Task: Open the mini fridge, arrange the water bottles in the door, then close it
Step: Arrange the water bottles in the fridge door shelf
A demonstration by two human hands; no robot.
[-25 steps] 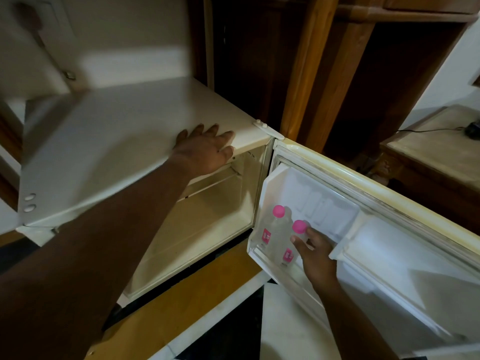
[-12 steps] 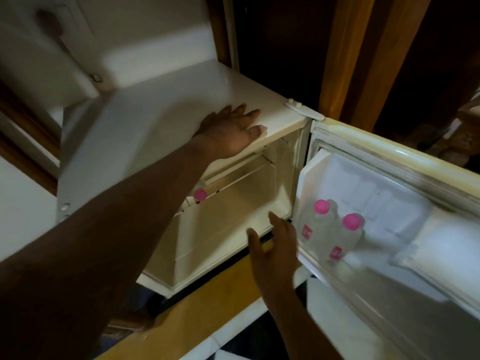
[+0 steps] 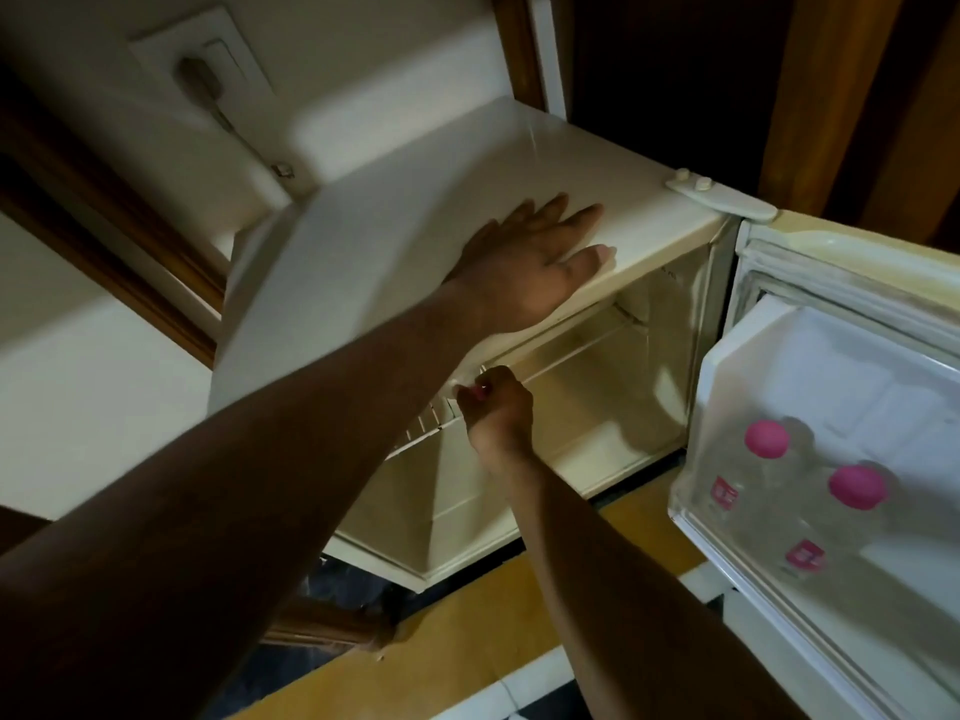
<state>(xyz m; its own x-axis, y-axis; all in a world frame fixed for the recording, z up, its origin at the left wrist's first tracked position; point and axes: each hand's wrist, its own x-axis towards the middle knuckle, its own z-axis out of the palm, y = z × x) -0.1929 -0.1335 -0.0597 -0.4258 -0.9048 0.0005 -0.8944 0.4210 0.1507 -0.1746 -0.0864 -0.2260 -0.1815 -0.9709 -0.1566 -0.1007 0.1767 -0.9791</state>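
Observation:
The cream mini fridge (image 3: 395, 236) stands with its door (image 3: 857, 283) swung open to the right. Two clear water bottles with pink caps stand in the door shelf: one (image 3: 767, 438) nearer the hinge, the other (image 3: 857, 486) beside it. My left hand (image 3: 530, 262) lies flat, fingers spread, on the fridge top near its front edge. Inside the cabinet, at the upper wire shelf, my right hand (image 3: 496, 413) is closed around a third bottle's pink cap (image 3: 475, 391); that bottle's body is hidden behind my left forearm.
A wall socket with a plug (image 3: 200, 75) and its cord sits behind the fridge. Dark wooden furniture (image 3: 852, 96) stands behind the door. The floor (image 3: 467, 641) below has a yellow band and white tiles. The lower fridge cavity (image 3: 571, 449) shows no items.
My right hand has gone from the door shelf, past the cabinet's front, up to the wire shelf and closed on the pink-capped bottle there. My left hand stays on the fridge top.

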